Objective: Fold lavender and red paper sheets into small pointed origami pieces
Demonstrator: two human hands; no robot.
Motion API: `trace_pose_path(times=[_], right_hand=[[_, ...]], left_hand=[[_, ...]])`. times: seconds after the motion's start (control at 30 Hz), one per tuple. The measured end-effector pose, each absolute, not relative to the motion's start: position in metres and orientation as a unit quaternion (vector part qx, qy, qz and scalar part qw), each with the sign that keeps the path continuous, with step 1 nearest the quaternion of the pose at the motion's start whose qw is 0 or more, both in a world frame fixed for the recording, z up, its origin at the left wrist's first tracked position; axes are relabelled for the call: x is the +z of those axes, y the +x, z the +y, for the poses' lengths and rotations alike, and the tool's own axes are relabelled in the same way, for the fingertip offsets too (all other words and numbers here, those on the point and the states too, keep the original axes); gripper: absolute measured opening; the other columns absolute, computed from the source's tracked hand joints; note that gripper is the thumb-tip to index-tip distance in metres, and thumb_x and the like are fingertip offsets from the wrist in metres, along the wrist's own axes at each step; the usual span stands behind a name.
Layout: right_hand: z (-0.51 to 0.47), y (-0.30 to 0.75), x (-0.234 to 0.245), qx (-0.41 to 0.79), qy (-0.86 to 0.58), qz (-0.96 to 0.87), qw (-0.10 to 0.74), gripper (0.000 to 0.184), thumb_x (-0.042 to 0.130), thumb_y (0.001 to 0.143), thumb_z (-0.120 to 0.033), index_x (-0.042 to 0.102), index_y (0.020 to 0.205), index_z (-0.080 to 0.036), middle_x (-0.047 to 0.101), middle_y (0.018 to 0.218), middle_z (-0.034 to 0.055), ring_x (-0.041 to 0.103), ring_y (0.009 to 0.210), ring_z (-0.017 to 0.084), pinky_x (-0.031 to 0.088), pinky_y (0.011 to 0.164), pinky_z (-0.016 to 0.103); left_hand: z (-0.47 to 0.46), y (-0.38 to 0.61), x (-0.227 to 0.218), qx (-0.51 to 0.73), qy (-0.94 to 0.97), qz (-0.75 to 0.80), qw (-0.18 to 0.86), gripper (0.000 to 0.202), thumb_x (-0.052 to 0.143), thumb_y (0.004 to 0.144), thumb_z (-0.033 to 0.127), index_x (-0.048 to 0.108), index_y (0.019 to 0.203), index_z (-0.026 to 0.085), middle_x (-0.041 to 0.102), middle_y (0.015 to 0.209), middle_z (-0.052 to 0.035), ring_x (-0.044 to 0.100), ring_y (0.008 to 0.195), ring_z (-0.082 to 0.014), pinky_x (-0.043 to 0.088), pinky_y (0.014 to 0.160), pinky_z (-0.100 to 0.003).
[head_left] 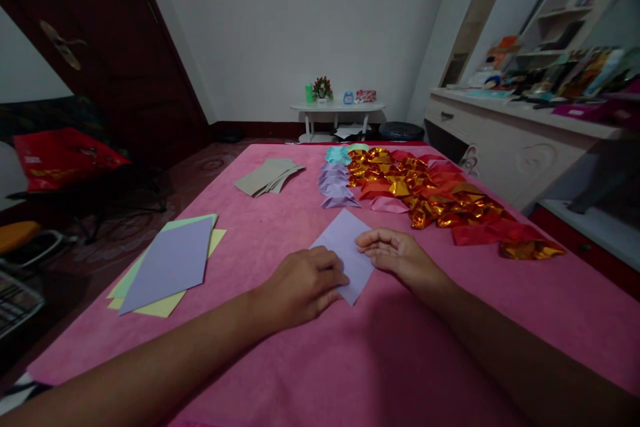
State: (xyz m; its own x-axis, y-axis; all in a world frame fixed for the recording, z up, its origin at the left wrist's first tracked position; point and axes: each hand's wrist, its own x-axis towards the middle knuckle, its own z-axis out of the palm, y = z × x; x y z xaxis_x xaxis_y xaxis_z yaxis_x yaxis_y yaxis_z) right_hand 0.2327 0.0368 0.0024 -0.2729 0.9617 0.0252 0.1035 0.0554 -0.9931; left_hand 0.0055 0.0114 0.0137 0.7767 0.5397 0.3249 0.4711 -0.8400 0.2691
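A light purple sheet of paper (pixel 345 240) lies flat on the pink cloth, turned so that one corner points away from me. My left hand (pixel 310 280) rests over its left side, fingers curled and closed on the paper near the lower left edge. On the right edge, my right hand (pixel 393 252) has its fingers pressed together against the sheet. What the thumbs do is partly hidden. Just beyond the sheet stand several folded light purple paper pieces (pixel 336 185), beside shiny gold folded pieces (pixel 415 177).
A stack of purple, green and yellow sheets (pixel 173 260) lies at left on the pink cloth (pixel 250 233). Greyish papers (pixel 270 177) are fanned out farther back. Red folded pieces (pixel 483 232) line the right side. A white dresser (pixel 505 140) stands beyond the right edge.
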Motion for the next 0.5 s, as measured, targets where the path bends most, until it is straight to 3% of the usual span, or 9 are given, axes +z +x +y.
trace_pose_path(times=[0.17, 0.33, 0.5], right_hand=[[0.033, 0.238, 0.005, 0.458, -0.373, -0.716, 0.373, 0.031, 0.060, 0.060, -0.011, 0.068, 0.089, -0.019, 0.062, 0.110, 0.0092, 0.060, 0.105, 0.023, 0.048, 0.091, 0.037], [0.024, 0.235, 0.009, 0.350, -0.378, -0.802, 0.302, 0.040, 0.073, 0.060, -0.009, 0.067, 0.097, -0.024, 0.057, 0.122, 0.0071, 0.054, 0.114, 0.023, 0.044, 0.097, 0.037], [0.023, 0.229, 0.004, 0.326, -0.387, -0.790, 0.346, 0.018, 0.066, 0.068, -0.005, 0.070, 0.073, -0.022, 0.061, 0.110, 0.0067, 0.060, 0.103, 0.021, 0.050, 0.084, 0.033]], left_hand=[[0.025, 0.004, 0.002, 0.273, 0.891, 0.310, 0.190, 0.019, 0.057, 0.083, 0.018, 0.070, 0.098, 0.020, 0.064, 0.089, -0.0050, 0.058, 0.084, -0.0152, 0.046, 0.076, -0.027], [0.032, -0.004, -0.001, 0.275, 0.885, 0.315, 0.205, 0.022, 0.057, 0.082, 0.013, 0.070, 0.097, 0.020, 0.063, 0.092, -0.0055, 0.058, 0.087, -0.0154, 0.047, 0.077, -0.027], [0.043, -0.017, -0.001, 0.296, 0.886, 0.307, 0.182, 0.020, 0.055, 0.083, 0.011, 0.070, 0.094, 0.020, 0.064, 0.091, -0.0064, 0.058, 0.088, -0.0155, 0.047, 0.078, -0.029]])
